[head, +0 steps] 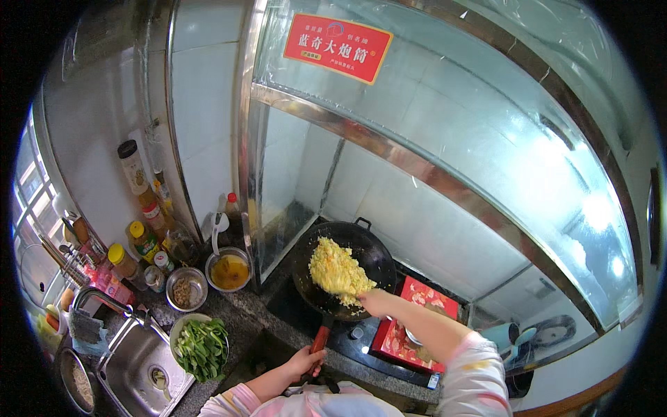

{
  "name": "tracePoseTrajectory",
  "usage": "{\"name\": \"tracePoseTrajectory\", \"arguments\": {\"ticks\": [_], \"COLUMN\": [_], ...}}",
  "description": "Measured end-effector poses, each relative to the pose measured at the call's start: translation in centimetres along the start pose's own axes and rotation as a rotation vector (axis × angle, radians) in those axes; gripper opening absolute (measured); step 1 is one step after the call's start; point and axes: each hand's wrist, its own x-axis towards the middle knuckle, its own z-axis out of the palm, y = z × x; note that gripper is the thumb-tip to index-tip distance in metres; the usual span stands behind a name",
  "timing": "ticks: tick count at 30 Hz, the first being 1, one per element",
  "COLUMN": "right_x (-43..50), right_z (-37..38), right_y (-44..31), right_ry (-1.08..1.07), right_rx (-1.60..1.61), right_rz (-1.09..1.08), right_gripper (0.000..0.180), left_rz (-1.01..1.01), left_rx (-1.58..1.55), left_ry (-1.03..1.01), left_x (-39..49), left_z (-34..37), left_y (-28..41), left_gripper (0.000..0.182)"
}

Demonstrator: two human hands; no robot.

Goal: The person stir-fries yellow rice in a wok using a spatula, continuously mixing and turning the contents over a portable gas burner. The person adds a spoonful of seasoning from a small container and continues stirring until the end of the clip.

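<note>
A black wok (383, 260) sits on the black glass stove (341, 341) and holds a heap of yellow fried rice (338, 268). Its reddish wooden handle (321, 336) points toward me, and my left hand (307, 362) is closed around it. Over the wok's near right side, my right hand (372, 302) is at the edge of the rice with its fingers closed. Whatever it grips is blurred and hidden, so I cannot name it.
Left of the stove stand a bowl of orange-brown liquid (229, 271), a small steel bowl (186, 290), a bowl of leafy greens (200, 346) and several seasoning bottles (143, 242). A steel sink (140, 359) is farther left. Red patterned boxes (409, 341) lie right of the wok, below a glass screen (417, 104).
</note>
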Motion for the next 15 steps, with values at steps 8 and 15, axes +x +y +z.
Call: {"name": "tracePoseTrajectory", "arguments": {"ticks": [8, 15], "right_x": [-1.4, -1.9], "right_z": [-4.2, -2.6], "right_y": [1.7, -0.4], "right_ry": [0.107, -0.117], "right_rx": [1.178, 0.575], "right_rz": [0.304, 0.108], "right_gripper": [0.022, 0.016], "left_rz": [0.059, 0.051], "left_rx": [0.016, 0.039], "left_ry": [-0.051, -0.046], "left_x": [0.6, 0.6], "left_z": [-1.2, -0.9], "left_y": [-1.0, -0.8], "left_gripper": [0.027, 0.027]}}
